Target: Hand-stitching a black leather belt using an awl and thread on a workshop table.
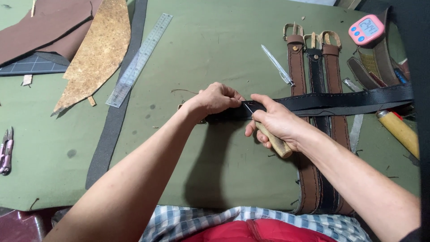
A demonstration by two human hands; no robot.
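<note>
A long black leather strap (340, 101) lies across the green cutting mat (210, 49), running from the middle to the right edge. My left hand (215, 99) presses down on the strap's left end with its fingers curled over it. My right hand (273, 121) grips a wooden-handled knife (275, 141). The blade tip rests on the strap right beside my left fingers. Most of the blade is hidden by my hands.
Three buckled belts (313, 71), two brown and one black, lie under the strap. A metal ruler (139, 60), a dark strip (112, 130), leather scraps (96, 49), a pink timer (366, 29), a clear pen (277, 66), a wooden-handled tool (398, 130) and pink snips (6, 150) surround them.
</note>
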